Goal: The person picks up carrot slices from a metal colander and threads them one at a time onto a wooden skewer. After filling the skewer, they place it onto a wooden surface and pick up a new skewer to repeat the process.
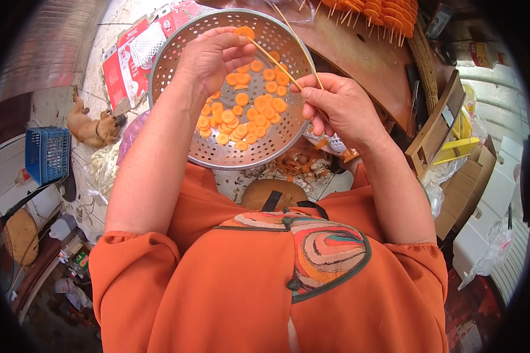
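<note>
Over a perforated metal colander (171, 65), my left hand (221, 56) pinches an orange carrot slice (245, 33) between thumb and fingers. A thin wooden skewer (272, 57) runs from that slice down to my right hand (330, 103), whose fingers are closed round its lower end. Another thin stick (297, 36) slants up and away from the right hand. Many loose carrot slices (266, 105) lie inside the colander, mostly in its middle and lower part.
Skewered carrot slices (374, 15) sit on a brown board (353, 56) at the upper right. A dog (95, 125) lies on the floor at left, near a blue basket (47, 156). Red-and-white cardboard (123, 67) is beside the colander. Peelings (303, 163) lie below it.
</note>
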Demonstrator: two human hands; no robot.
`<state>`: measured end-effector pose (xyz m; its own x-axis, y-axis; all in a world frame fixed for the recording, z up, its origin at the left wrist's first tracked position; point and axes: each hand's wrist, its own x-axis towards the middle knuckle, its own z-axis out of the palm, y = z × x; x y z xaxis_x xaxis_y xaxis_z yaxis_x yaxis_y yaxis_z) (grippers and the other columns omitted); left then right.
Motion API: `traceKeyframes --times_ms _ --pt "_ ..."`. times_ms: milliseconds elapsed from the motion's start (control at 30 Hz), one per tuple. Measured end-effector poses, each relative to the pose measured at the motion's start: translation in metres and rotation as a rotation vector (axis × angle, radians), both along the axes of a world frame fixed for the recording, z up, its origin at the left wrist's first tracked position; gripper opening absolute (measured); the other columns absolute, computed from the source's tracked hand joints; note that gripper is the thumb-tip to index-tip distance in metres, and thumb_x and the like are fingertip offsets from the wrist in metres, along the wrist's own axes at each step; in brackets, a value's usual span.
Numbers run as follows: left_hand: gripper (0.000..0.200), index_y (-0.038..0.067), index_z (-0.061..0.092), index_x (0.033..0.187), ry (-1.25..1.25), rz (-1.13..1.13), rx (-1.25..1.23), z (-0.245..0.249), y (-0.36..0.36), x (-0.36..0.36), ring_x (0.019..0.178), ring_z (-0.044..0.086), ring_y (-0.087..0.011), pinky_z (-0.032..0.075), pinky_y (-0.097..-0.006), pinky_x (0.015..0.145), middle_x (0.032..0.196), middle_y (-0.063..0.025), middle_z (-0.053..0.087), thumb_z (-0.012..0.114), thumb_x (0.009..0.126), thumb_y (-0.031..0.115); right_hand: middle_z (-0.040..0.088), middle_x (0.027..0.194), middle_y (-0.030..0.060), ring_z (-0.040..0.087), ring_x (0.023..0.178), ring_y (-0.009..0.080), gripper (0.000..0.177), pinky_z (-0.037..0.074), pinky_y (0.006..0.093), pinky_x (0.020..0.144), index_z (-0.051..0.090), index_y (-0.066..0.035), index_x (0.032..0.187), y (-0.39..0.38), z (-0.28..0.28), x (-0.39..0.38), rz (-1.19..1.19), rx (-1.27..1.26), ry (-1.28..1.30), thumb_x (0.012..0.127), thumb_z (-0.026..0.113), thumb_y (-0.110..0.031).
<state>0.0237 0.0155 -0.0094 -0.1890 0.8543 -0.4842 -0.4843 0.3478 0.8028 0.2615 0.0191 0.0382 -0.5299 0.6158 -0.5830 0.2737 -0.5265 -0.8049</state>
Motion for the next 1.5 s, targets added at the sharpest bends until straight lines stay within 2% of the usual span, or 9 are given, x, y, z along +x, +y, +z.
traceKeyframes --times_ms 367,600,900,1000,1100,1200,1333,1400,1500 --pt "0.015 0.004 0.055 0.094 0.125 0.02 0.017 0.004 0.0 0.014 0.08 0.067 -0.0214 0.057 -0.0331 0.076 0.091 -0.0105 0.065 0.063 0.082 0.0 0.06 0.067 0.0004 0.051 0.045 0.003 0.018 0.033 0.0173 0.037 0.062 -0.001 0.102 -0.002 -0.003 0.001 -0.005 -0.005 -0.013 0.092 0.054 -0.014" --pt "0.011 0.003 0.059 0.09 0.234 -0.282 0.081 0.019 -0.021 0.058 0.08 0.066 -0.0159 0.054 -0.0273 0.075 0.087 -0.0059 0.065 0.067 0.082 0.005 0.06 0.068 0.0014 0.053 0.047 0.004 0.02 0.034 0.0173 0.037 0.06 0.001 0.104 0.005 -0.01 -0.003 -0.094 -0.008 0.034 0.092 0.054 -0.014" --pt "0.012 0.003 0.06 0.09 0.294 0.036 0.118 -0.008 0.004 0.013 0.08 0.067 -0.0174 0.055 -0.0285 0.076 0.088 -0.0079 0.066 0.069 0.082 0.007 0.061 0.068 0.0021 0.055 0.049 0.0049 0.02 0.036 0.0175 0.038 0.063 0.0 0.099 0.004 -0.005 0.0 -0.049 -0.019 0.039 0.091 0.058 -0.018" --pt "0.007 0.007 0.061 0.087 0.297 0.028 0.06 0.0 0.006 0.02 0.076 0.065 -0.0175 0.054 -0.0309 0.069 0.086 -0.0077 0.067 0.059 0.081 0.009 0.06 0.066 0.0014 0.055 0.048 0.0049 0.017 0.036 0.0177 0.038 0.063 -0.002 0.092 0.002 -0.006 0.001 -0.068 -0.001 0.052 0.09 0.058 -0.018" --pt "0.011 0.003 0.061 0.091 0.137 -0.266 0.091 0.014 -0.006 0.037 0.081 0.067 -0.0175 0.054 -0.0296 0.08 0.089 -0.0076 0.066 0.067 0.083 0.007 0.059 0.064 -0.002 0.053 0.044 0.0036 0.024 0.035 0.0153 0.037 0.063 -0.001 0.103 0.004 -0.008 0.001 -0.097 0.07 0.002 0.094 0.056 -0.023" --pt "0.01 0.003 0.061 0.093 0.186 -0.432 0.191 0.014 -0.012 0.053 0.081 0.067 -0.0168 0.052 -0.0301 0.084 0.09 -0.0062 0.066 0.064 0.085 0.008 0.06 0.065 0.0003 0.054 0.047 0.0043 0.017 0.035 0.0174 0.038 0.062 -0.004 0.088 0.01 -0.012 0.003 -0.133 0.092 0.034 0.091 0.058 -0.019" --pt "0.006 0.005 0.062 0.086 0.088 -0.326 0.113 0.016 0.003 0.041 0.076 0.065 -0.0161 0.054 -0.0265 0.07 0.088 -0.0087 0.067 0.059 0.082 0.009 0.06 0.066 0.0004 0.053 0.048 0.0035 0.018 0.035 0.0165 0.039 0.062 -0.003 0.092 0.014 -0.01 0.006 -0.161 0.119 0.065 0.093 0.056 -0.02" --pt "0.007 0.005 0.061 0.089 0.112 -0.308 0.129 -0.01 0.01 0.026 0.079 0.066 -0.0176 0.054 -0.0281 0.072 0.09 -0.0094 0.067 0.058 0.084 0.009 0.06 0.066 0.0004 0.053 0.048 0.0033 0.019 0.035 0.0163 0.039 0.063 -0.003 0.093 0.016 -0.01 0.009 -0.184 0.126 0.082 0.093 0.055 -0.02" --pt "0.02 0.004 0.064 0.101 0.529 -0.369 -0.038 -0.028 0.012 0.022 0.079 0.065 -0.0107 0.05 -0.0253 0.074 0.09 -0.0031 0.067 0.064 0.082 0.012 0.057 0.065 -0.0029 0.051 0.046 0.0019 0.023 0.034 0.0144 0.037 0.062 -0.002 0.104 0.019 -0.01 0.014 -0.239 0.146 0.105 0.095 0.055 -0.021"
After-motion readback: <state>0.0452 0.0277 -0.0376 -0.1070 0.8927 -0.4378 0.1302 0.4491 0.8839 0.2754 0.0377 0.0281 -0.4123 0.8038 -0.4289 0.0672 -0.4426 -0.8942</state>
